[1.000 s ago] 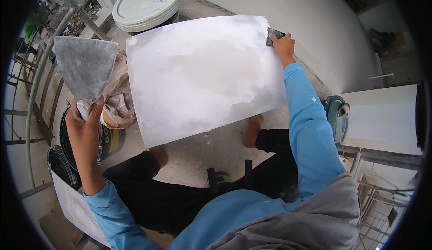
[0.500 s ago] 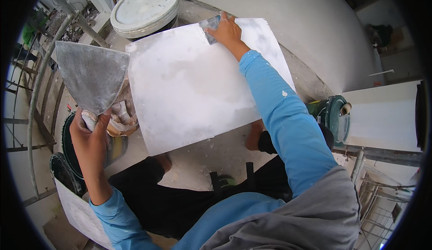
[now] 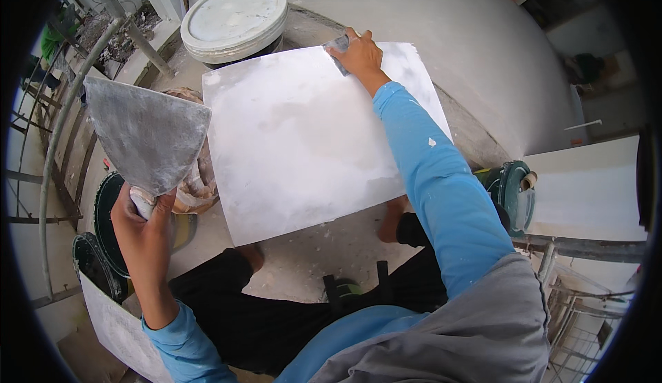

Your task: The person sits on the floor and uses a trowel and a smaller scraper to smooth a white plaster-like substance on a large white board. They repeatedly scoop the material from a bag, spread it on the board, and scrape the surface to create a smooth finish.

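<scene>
Left hand: the left hand (image 3: 143,228) is closed round the pale handle of a wide scraper (image 3: 148,134), thumb laid along it; the grey, smeared blade fans upward, broad edge away from the body.
Right hand: the right hand (image 3: 363,57) grips a small flat grey tool (image 3: 336,53), fingers bent over it, at the far edge of the board.
Board: the white board (image 3: 303,148) lies in front of the person, between the two hands, far side right of the lidded bucket; surface cloudy, with greyish patches in the middle and near the right-hand side.
Contact: small tool appears to rest on the board, though fingers cover part of it and I cannot be sure how much of its edge touches.
Wide blade: its right corner overlaps the board's left edge in this view; touching or apart, cannot tell.
Far side: bucket with a white lid (image 3: 234,16) just beyond the board's upper left.
Left side: torn bag (image 3: 196,195) partly behind the scraper; dark green bucket (image 3: 109,221) beside the left wrist.
Right side: green container (image 3: 514,193) near a white panel (image 3: 586,190).
Below: bare feet (image 3: 392,221) on a dusty floor (image 3: 296,262).
</scene>
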